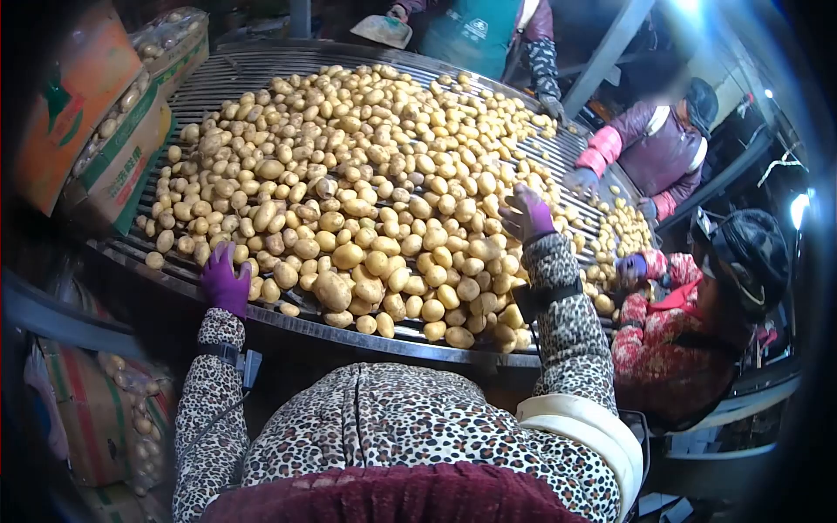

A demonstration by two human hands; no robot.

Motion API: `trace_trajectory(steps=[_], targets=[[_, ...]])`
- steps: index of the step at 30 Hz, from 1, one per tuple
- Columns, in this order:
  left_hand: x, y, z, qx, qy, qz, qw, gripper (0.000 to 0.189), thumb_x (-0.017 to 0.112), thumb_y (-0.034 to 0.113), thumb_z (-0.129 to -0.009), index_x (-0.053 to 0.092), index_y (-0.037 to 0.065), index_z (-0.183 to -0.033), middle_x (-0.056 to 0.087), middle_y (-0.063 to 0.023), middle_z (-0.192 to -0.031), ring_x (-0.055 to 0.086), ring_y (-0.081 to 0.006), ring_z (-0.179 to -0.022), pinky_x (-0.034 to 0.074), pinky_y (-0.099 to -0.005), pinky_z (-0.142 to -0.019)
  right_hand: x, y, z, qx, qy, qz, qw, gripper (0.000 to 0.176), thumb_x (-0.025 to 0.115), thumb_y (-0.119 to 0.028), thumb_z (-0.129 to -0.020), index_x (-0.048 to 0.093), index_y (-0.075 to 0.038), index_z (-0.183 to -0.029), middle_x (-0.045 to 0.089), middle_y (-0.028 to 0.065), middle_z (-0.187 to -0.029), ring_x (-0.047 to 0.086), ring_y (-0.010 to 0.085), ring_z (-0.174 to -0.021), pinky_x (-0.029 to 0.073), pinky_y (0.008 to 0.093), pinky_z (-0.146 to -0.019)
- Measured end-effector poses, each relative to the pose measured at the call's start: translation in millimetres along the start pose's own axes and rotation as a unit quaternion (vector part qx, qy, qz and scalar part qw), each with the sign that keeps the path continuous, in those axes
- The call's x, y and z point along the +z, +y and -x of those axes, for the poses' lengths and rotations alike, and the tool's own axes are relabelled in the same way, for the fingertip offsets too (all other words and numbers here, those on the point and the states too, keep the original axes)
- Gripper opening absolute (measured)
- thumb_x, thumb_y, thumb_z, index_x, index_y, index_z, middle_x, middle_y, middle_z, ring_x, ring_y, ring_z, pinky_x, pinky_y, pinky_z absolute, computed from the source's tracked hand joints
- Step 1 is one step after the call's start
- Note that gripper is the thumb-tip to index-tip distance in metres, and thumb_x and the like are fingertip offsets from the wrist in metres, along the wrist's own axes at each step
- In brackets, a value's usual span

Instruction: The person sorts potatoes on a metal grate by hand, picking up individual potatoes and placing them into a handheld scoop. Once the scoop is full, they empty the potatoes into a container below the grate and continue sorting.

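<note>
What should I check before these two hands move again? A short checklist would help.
1. Left hand at the near edge of the pile: ok.
2. Right hand over potatoes: ok.
3. Either hand gripping a potato: cannot tell; undersides are hidden.
4. Co-workers' hands apart from the right hand: ok.
5. Left hand clear of the cardboard boxes: ok.
6. Potatoes sound underneath: cannot tell.
</note>
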State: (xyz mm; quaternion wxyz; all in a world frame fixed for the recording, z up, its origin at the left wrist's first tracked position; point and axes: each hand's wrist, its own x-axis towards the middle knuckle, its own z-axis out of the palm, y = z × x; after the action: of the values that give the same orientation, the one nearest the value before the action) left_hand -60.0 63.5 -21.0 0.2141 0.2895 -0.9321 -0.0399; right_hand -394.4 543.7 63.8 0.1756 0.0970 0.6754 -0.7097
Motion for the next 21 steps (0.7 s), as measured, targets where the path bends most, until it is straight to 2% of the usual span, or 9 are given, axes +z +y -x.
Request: trace_trajectory(steps=[1, 3, 5, 8, 9, 12, 15, 19, 21], targets=[[-2.3, 2.0, 0.2, -0.008, -0.002, -0.005, 1.0, 0.053, 0.071, 0.032, -0.08, 0.058, 0.014, -0.128, 0.052, -0.0093, -0.138, 0.049, -0.0312, -0.127, 0.041, -0.0487, -0.103, -5.3, 6.3, -38.5, 0.038, -0.061, -0.093, 0.993, 0.057, 0.059, -0.046, -0.094, 0.042, -0.022, -0.143, 0.054, 0.0092, -0.135, 0.063, 0.0276, -0.096, 0.051, 0.0447, -0.081], [-6.6, 4.8, 1.2, -0.024, -0.007, -0.017, 1.0, 0.054, 0.071, 0.033, -0.081, 0.057, 0.015, -0.129, 0.051, -0.0084, -0.139, 0.049, -0.0314, -0.127, 0.041, -0.0487, -0.103, 31.2, -13.2, -45.7, 0.064, -0.04, -0.116, 0.99, 0.065, 0.055, -0.054, -0.095, 0.034, -0.021, -0.147, 0.046, 0.0103, -0.144, 0.06, 0.0317, -0.106, 0.051, 0.0466, -0.083], [-9.0, 6.2, 1.6, -0.03, -0.005, -0.027, 0.999, 0.055, 0.07, 0.035, -0.081, 0.056, 0.016, -0.131, 0.05, -0.0074, -0.141, 0.049, -0.0311, -0.126, 0.041, -0.0499, -0.102, 59.6, -18.2, -59.8, 0.069, -0.081, -0.151, 0.983, 0.083, 0.052, -0.064, -0.092, 0.017, -0.024, -0.156, 0.031, 0.0186, -0.154, 0.048, 0.0393, -0.128, 0.046, 0.052, -0.097], [-15.0, 13.1, 2.3, -0.038, -0.013, -0.032, 0.999, 0.055, 0.07, 0.035, -0.081, 0.057, 0.016, -0.131, 0.051, -0.0072, -0.14, 0.049, -0.0306, -0.126, 0.041, -0.0505, -0.102, 97.1, -8.8, -90.9, 0.058, -0.139, -0.145, 0.978, 0.09, 0.058, -0.065, -0.089, 0.015, -0.024, -0.157, 0.026, 0.0172, -0.157, 0.045, 0.04, -0.13, 0.045, 0.0544, -0.097], [-18.4, 13.9, 1.1, -0.034, -0.017, -0.032, 0.999, 0.055, 0.071, 0.035, -0.081, 0.057, 0.016, -0.131, 0.051, -0.0074, -0.139, 0.05, -0.0307, -0.126, 0.042, -0.0495, -0.101, 116.4, -16.0, -92.0, 0.096, -0.114, -0.166, 0.975, 0.078, 0.057, -0.06, -0.091, 0.026, -0.021, -0.152, 0.029, 0.0143, -0.156, 0.045, 0.0422, -0.128, 0.043, 0.0576, -0.098], [-17.1, 10.1, -0.4, -0.017, -0.023, -0.04, 0.999, 0.053, 0.071, 0.034, -0.08, 0.058, 0.014, -0.128, 0.053, -0.008, -0.137, 0.051, -0.0314, -0.124, 0.044, -0.0478, -0.1, 164.3, -10.5, -113.3, 0.167, -0.111, -0.155, 0.967, 0.083, 0.06, -0.06, -0.09, 0.025, -0.019, -0.153, 0.03, 0.014, -0.156, 0.045, 0.0412, -0.127, 0.043, 0.0581, -0.1], [-20.7, 17.1, -2.3, -0.013, -0.028, -0.04, 0.999, 0.052, 0.072, 0.034, -0.08, 0.059, 0.014, -0.126, 0.054, -0.0083, -0.136, 0.052, -0.0319, -0.122, 0.044, -0.0472, -0.1, 206.6, 6.5, -119.7, 0.147, -0.16, -0.167, 0.962, 0.086, 0.063, -0.059, -0.088, 0.026, -0.016, -0.152, 0.032, 0.0175, -0.153, 0.046, 0.0441, -0.126, 0.045, 0.0612, -0.096], [-22.9, 17.5, -0.7, -0.016, -0.021, -0.037, 0.999, 0.053, 0.071, 0.035, -0.08, 0.058, 0.014, -0.127, 0.054, -0.009, -0.136, 0.052, -0.0316, -0.122, 0.043, -0.0479, -0.099, 260.8, 10.8, -105.8, 0.192, -0.196, -0.302, 0.913, 0.082, 0.061, -0.059, -0.089, 0.027, -0.017, -0.15, 0.037, 0.0233, -0.146, 0.047, 0.0471, -0.125, 0.045, 0.067, -0.095], [-20.4, 15.5, 0.0, -0.02, -0.012, -0.022, 0.999, 0.054, 0.071, 0.035, -0.08, 0.058, 0.014, -0.128, 0.053, -0.009, -0.136, 0.052, -0.0312, -0.123, 0.043, -0.0489, -0.099, 279.0, 22.2, -97.7, 0.216, -0.206, -0.295, 0.908, 0.075, 0.064, -0.054, -0.09, 0.033, -0.015, -0.145, 0.048, 0.0251, -0.133, 0.057, 0.041, -0.106, 0.052, 0.0565, -0.088]])
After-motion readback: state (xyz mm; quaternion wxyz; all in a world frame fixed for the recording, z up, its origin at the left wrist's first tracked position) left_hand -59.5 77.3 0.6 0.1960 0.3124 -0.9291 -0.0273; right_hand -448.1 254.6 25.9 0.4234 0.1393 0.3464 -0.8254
